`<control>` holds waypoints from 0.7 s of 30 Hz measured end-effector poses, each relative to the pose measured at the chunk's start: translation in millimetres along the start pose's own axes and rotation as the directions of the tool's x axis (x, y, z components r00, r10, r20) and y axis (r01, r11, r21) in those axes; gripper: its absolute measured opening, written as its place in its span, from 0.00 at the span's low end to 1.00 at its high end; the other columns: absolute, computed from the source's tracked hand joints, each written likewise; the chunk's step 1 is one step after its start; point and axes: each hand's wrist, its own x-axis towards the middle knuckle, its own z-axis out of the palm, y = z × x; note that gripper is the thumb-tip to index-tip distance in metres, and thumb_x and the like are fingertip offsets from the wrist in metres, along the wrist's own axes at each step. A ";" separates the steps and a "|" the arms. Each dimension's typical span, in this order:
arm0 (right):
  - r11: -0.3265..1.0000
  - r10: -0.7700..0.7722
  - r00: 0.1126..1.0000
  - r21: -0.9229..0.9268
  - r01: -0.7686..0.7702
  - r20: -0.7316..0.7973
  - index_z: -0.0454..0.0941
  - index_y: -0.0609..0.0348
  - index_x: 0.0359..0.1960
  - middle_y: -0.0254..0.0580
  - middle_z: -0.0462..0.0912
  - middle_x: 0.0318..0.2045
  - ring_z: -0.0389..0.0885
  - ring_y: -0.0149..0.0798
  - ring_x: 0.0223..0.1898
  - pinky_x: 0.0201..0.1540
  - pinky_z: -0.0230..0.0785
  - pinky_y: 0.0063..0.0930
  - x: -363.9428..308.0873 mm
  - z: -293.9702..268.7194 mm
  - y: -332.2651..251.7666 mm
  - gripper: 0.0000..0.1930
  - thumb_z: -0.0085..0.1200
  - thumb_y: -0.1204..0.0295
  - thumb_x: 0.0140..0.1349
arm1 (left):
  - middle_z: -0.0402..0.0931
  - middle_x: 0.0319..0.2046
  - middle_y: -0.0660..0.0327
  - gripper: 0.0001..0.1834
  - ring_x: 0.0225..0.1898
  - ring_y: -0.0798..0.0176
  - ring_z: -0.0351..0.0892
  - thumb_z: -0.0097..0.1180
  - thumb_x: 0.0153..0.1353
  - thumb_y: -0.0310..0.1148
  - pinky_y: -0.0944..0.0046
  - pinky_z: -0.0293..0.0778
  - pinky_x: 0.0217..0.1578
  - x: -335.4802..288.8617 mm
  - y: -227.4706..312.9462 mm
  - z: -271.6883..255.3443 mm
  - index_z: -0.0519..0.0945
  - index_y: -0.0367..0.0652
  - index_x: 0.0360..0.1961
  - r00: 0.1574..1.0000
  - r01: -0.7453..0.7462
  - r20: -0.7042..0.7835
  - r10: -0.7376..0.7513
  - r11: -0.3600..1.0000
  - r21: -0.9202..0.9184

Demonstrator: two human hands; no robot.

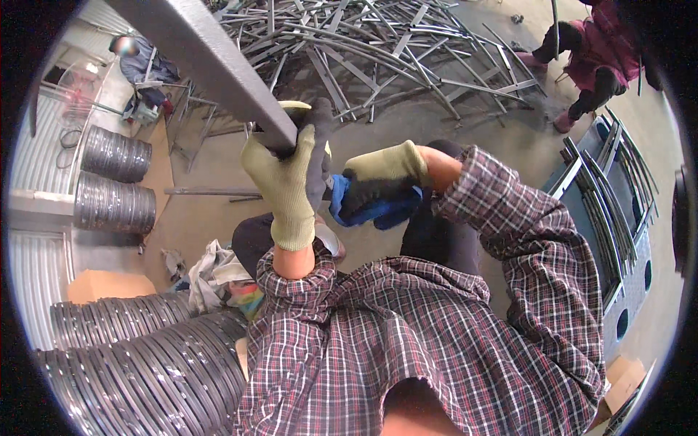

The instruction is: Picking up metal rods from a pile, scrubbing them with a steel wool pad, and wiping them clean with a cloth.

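A grey square metal bar (211, 65) slants down from the upper left, close in front of me. My left hand (287, 171), in a pale knitted glove with dark grip coating, is closed around its lower end. To the right, my right hand (385, 174) wears the same kind of glove and grips a bunched blue cloth (374, 214). The cloth is beside the left hand, near my knees; whether it touches the bar I cannot tell, as the gloves hide that spot.
A tangled heap of metal strips (363, 51) covers the floor ahead. Stacked dark metal rings (145, 370) stand at lower left, more rings (115, 200) beyond. A blue rack (622, 283) at right bears metal bars. One person (145, 65) sits far left; another (600, 54) is at upper right.
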 end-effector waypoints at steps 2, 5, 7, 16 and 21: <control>0.964 -0.061 0.961 0.233 0.127 -0.271 0.73 0.62 0.33 0.49 0.77 0.30 0.78 0.55 0.33 0.34 0.71 0.40 -6.1 18.9 -0.7 0.15 0.63 0.72 0.44 | 0.65 0.15 0.67 0.05 0.12 0.74 0.62 0.56 0.65 0.26 0.70 0.57 0.14 -2.3 22.5 10.9 0.73 0.38 0.37 0.997 0.070 -0.022 -0.071 0.996 -0.050; 0.498 0.852 0.522 0.226 -0.837 0.054 0.79 0.59 0.32 0.45 0.78 0.20 0.80 0.53 0.24 0.27 0.72 0.40 13.5 2.2 -62.3 0.08 0.55 0.68 0.55 | 0.65 0.14 0.67 0.05 0.11 0.73 0.62 0.57 0.65 0.27 0.70 0.56 0.13 -1.5 6.7 7.5 0.73 0.39 0.37 0.996 0.073 0.053 -0.067 0.989 -0.126; 0.356 0.759 0.467 -0.311 -0.881 -0.454 0.79 0.58 0.31 0.45 0.78 0.18 0.81 0.45 0.22 0.25 0.71 0.39 17.8 40.7 -77.2 0.10 0.51 0.65 0.59 | 0.75 0.20 0.63 0.08 0.18 0.73 0.72 0.61 0.58 0.23 0.71 0.65 0.18 0.8 -3.7 17.0 0.78 0.34 0.38 0.971 0.238 0.034 -0.236 0.950 -0.200; 0.378 0.852 0.363 -0.036 -0.925 -0.378 0.79 0.58 0.41 0.42 0.85 0.26 0.85 0.46 0.30 0.34 0.76 0.36 -27.4 34.3 -75.1 0.12 0.55 0.67 0.58 | 0.74 0.18 0.64 0.05 0.16 0.73 0.72 0.60 0.57 0.21 0.71 0.65 0.16 -5.3 -7.3 38.8 0.79 0.34 0.35 0.985 0.171 0.030 -0.168 0.972 -0.159; 0.135 0.628 0.753 0.980 0.144 -0.197 0.77 0.65 0.47 0.43 0.81 0.43 0.79 0.34 0.45 0.52 0.71 0.30 -61.8 58.9 -55.9 0.14 0.52 0.66 0.68 | 0.67 0.16 0.64 0.07 0.11 0.73 0.62 0.55 0.66 0.29 0.70 0.58 0.12 1.7 5.1 40.4 0.73 0.37 0.40 0.993 -0.063 0.084 0.086 0.967 -0.245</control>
